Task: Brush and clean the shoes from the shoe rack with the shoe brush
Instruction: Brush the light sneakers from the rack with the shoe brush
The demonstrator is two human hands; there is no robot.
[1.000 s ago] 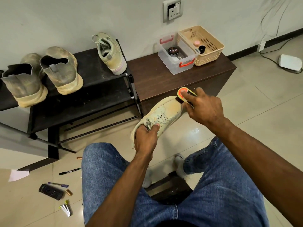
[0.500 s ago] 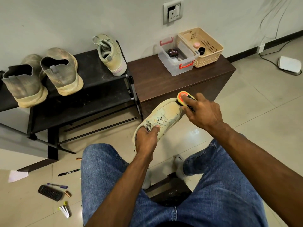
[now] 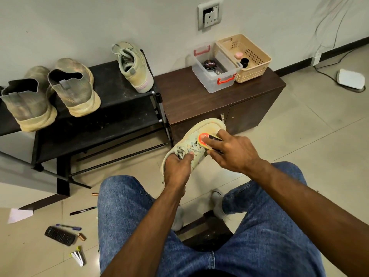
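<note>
The pale lace-up sneaker [image 3: 196, 142] is held up in the air in front of the person's knees, toe pointing away toward the dark wooden cabinet [image 3: 201, 100], sole down and tilted. It looks light and soft: a fabric upper that would give under pressure, over a thicker rubber sole that is the stiff part. The left hand [image 3: 176, 168] grips it at the heel end, thumb pressed on the laces and tongue, which seems a sound place to hold, since the collar and sole edge give firm purchase and leave the toe box free. The right hand [image 3: 231, 152] holds the shoe brush [image 3: 207, 139], an oval with an orange top, fingers curled over its back, bristles against the upper just ahead of the laces. The brush is probably rigid and light; the fabric likely wants short, firm strokes with the shoe braced against the push.

On the black shoe rack [image 3: 119, 108] stand the matching sneaker [image 3: 135, 70] and a dusty pair of grey knit shoes [image 3: 52, 92]. On the cabinet sit a clear box [image 3: 214, 70] with a polish tin [image 3: 209, 64], touching a beige basket [image 3: 244, 56].
</note>
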